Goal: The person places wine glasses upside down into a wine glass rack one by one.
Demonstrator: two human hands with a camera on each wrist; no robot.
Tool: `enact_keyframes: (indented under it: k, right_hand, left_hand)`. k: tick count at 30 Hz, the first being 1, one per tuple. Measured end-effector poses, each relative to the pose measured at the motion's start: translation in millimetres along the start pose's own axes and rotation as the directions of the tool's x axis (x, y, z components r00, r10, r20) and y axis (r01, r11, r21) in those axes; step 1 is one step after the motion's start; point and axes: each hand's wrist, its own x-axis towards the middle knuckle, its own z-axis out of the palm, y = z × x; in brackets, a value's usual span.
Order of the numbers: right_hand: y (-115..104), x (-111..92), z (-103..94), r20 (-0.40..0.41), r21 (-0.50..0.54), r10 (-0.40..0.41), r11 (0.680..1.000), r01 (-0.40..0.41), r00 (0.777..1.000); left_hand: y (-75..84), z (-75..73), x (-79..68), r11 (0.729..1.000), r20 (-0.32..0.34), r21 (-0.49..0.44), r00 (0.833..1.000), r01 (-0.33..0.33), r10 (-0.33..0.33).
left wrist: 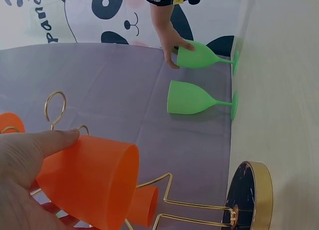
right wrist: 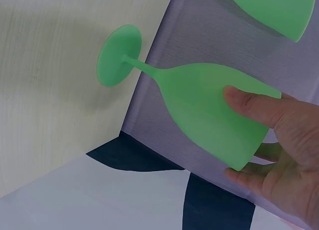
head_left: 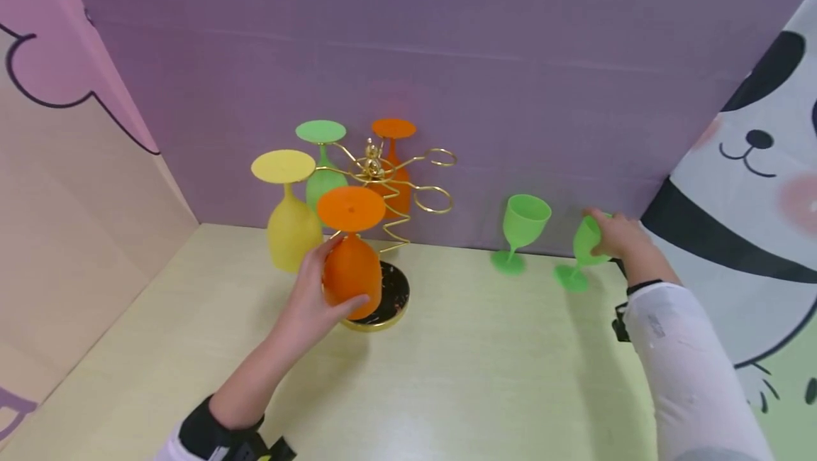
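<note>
My left hand holds the bowl of an orange goblet that hangs upside down at the front of a gold wire rack. In the left wrist view the thumb lies along that orange bowl. At the right, my right hand grips the upper bowl of an upright green goblet. The right wrist view has the thumb on one side of this green bowl and fingers at its rim. Another green goblet stands upright just left of it.
Upside down on the rack hang a yellow goblet, a green goblet and a second orange goblet. Two wire rings on its right side hold nothing. The round black base stands on the pale table. A purple panel rises behind.
</note>
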Motion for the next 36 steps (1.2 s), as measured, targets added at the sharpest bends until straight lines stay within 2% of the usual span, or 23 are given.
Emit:
enact_keyframes:
  k: [12,16,19,22,27,33,36]
  right_hand:
    - [4,3,1.7,0.005,-0.012,0.001,1.0,-0.001,1.0]
    - [6,4,2.3,-0.005,-0.019,-0.001,1.0,0.0,1.0]
    - [7,5,2.8,-0.004,-0.014,0.001,1.0,-0.001,1.0]
    - [6,4,3.0,0.0,-0.008,0.002,1.0,-0.002,1.0]
    - [6,4,2.2,-0.004,-0.01,0.0,1.0,0.0,1.0]
    - [5,3,1.3,-0.002,-0.006,-0.001,1.0,0.001,1.0]
    - [4,3,1.7,0.0,-0.001,0.001,1.0,-0.001,1.0]
  left_hand:
    - [3.1,-5.9,-6.7,0.999,-0.023,-0.032,1.0,-0.02,0.02]
    - [8.4,-14.5,-10.0,0.999,-0.049,-0.028,0.998,-0.04,0.038]
    - [13.8,-25.0,-12.7,0.998,-0.097,-0.04,0.994,-0.058,0.054]
    - [21.9,-36.4,-14.4,0.993,-0.18,-0.06,0.98,-0.1,0.088]
    - [41.5,-50.9,-11.8,0.977,-0.286,-0.041,0.94,-0.208,0.188]
    - [60.3,-64.2,3.1,0.955,-0.304,0.042,0.907,-0.294,0.292]
    - [66.8,-70.2,14.7,0.944,-0.292,0.088,0.898,-0.317,0.329]
